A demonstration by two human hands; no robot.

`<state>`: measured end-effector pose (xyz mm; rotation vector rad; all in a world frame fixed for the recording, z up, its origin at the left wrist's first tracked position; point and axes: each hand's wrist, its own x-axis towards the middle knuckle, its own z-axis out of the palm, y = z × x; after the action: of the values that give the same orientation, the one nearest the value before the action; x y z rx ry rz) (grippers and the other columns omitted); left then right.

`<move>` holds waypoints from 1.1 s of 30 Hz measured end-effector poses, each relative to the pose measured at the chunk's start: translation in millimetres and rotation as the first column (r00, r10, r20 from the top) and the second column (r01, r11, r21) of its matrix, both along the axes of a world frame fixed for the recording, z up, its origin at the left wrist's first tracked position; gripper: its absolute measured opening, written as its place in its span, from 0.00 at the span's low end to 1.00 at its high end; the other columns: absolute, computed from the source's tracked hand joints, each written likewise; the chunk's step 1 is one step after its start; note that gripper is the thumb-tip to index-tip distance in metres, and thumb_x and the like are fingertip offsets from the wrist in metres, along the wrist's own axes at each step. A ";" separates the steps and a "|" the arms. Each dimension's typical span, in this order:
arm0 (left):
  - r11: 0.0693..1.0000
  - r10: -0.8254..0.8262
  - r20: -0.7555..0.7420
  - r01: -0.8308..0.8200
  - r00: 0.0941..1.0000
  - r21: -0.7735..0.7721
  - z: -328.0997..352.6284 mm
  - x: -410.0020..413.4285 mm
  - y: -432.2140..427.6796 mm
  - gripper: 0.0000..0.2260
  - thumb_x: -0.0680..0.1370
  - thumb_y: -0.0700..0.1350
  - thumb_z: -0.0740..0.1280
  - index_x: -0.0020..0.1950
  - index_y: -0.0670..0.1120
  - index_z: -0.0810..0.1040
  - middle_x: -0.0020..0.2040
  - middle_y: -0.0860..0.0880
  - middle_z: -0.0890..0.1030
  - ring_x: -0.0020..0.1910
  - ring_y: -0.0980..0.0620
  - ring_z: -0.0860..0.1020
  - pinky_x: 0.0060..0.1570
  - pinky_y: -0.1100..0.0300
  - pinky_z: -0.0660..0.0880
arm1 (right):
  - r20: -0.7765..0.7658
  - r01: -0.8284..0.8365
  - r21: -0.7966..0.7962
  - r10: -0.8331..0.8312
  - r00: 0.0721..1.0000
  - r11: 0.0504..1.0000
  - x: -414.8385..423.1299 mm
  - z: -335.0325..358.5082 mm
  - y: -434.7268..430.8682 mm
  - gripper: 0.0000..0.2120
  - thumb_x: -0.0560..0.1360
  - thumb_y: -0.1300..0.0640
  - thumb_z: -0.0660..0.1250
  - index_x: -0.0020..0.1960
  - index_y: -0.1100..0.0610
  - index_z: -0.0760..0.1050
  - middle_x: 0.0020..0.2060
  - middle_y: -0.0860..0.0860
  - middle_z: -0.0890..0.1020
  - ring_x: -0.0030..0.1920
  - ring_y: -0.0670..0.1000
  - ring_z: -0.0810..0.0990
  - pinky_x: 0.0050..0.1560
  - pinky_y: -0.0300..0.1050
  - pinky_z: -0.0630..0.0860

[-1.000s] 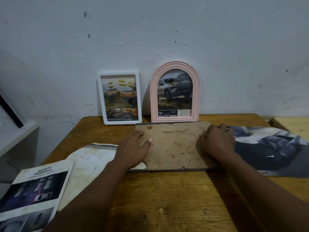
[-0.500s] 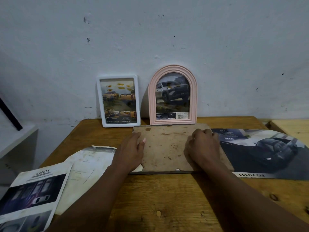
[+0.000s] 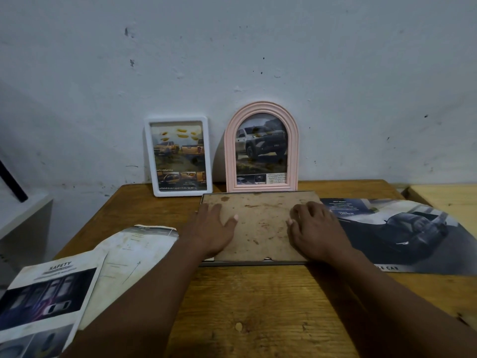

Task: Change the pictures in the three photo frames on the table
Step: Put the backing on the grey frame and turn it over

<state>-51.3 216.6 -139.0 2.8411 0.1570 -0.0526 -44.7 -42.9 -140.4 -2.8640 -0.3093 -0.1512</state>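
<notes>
A white rectangular frame [image 3: 178, 156] stands upright against the wall at the back of the table, showing orange pickup trucks. Just beside it on the right, a pink arched frame [image 3: 261, 148] also stands against the wall, holding a picture of a dark pickup. In front of the pink one, a third frame [image 3: 258, 228] lies face down, its stained brown backing board upward, thin metal edge along the near side.
</notes>
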 end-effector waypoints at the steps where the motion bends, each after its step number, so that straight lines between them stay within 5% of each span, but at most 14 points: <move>1: 0.999 -0.001 -0.042 0.003 0.999 0.040 -3.6 -2.1 -5.1 0.36 0.78 0.73 0.48 0.82 0.55 0.54 0.83 0.45 0.54 0.80 0.39 0.56 0.74 0.39 0.59 | 0.002 0.000 0.004 0.000 1.000 1.000 0.5 -0.1 0.2 0.20 0.81 0.42 0.51 0.66 0.51 0.66 0.66 0.58 0.70 0.67 0.57 0.66 0.69 0.57 0.64; 9: 0.998 -0.064 0.000 0.064 0.998 -0.006 -7.7 -13.8 -5.6 0.43 0.70 0.81 0.50 0.81 0.63 0.54 0.84 0.54 0.50 0.81 0.38 0.48 0.75 0.36 0.54 | -0.049 -0.007 0.043 0.009 0.999 0.999 2.3 -2.1 0.0 0.20 0.80 0.42 0.49 0.66 0.51 0.66 0.67 0.57 0.70 0.71 0.58 0.64 0.74 0.60 0.59; 13: 0.993 -0.118 -0.153 0.115 0.981 -0.027 -1.5 -16.1 0.4 0.59 0.53 0.88 0.56 0.81 0.67 0.46 0.83 0.56 0.41 0.81 0.38 0.40 0.76 0.35 0.49 | -0.008 0.013 0.095 -0.013 1.000 0.995 0.6 0.0 2.2 0.18 0.80 0.43 0.53 0.64 0.51 0.69 0.65 0.56 0.73 0.68 0.56 0.68 0.72 0.59 0.64; 18: 0.992 -0.124 -0.168 0.119 0.978 -0.035 -1.4 -16.1 2.7 0.62 0.50 0.87 0.59 0.80 0.68 0.46 0.83 0.57 0.40 0.81 0.39 0.40 0.75 0.34 0.50 | 0.039 0.022 0.099 -0.026 0.999 0.995 1.3 2.3 2.6 0.20 0.80 0.42 0.56 0.64 0.53 0.70 0.64 0.55 0.75 0.62 0.54 0.72 0.66 0.54 0.71; 23: 0.994 -0.084 -0.113 0.075 0.990 -0.081 0.5 -16.7 0.3 0.61 0.50 0.87 0.59 0.81 0.66 0.52 0.83 0.57 0.46 0.81 0.41 0.44 0.75 0.37 0.52 | -0.238 -0.138 -0.022 0.129 0.963 0.990 -0.8 18.1 -13.6 0.40 0.73 0.26 0.56 0.76 0.48 0.59 0.78 0.54 0.58 0.78 0.59 0.55 0.75 0.60 0.56; 27: 0.994 -0.036 -0.043 0.031 0.998 -0.101 -1.9 -17.5 -2.2 0.60 0.51 0.86 0.60 0.81 0.63 0.56 0.83 0.57 0.51 0.81 0.43 0.49 0.75 0.39 0.55 | -0.253 -0.240 -0.067 0.216 0.943 0.968 -15.5 8.6 -21.6 0.57 0.57 0.13 0.39 0.79 0.42 0.48 0.81 0.49 0.45 0.80 0.54 0.40 0.76 0.60 0.39; 33: 0.997 -0.049 -0.082 0.043 0.995 -0.065 1.3 -18.0 -2.8 0.63 0.49 0.88 0.56 0.81 0.62 0.54 0.83 0.57 0.49 0.81 0.41 0.48 0.75 0.38 0.55 | -0.201 -0.241 -0.060 0.225 0.953 0.969 -12.4 -0.5 -20.4 0.57 0.56 0.14 0.34 0.79 0.41 0.47 0.81 0.50 0.44 0.79 0.54 0.37 0.77 0.60 0.36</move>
<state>-69.3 213.8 -137.6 2.7806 0.1056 -0.1836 -57.1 -63.3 -140.9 -2.8648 -0.6230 0.1878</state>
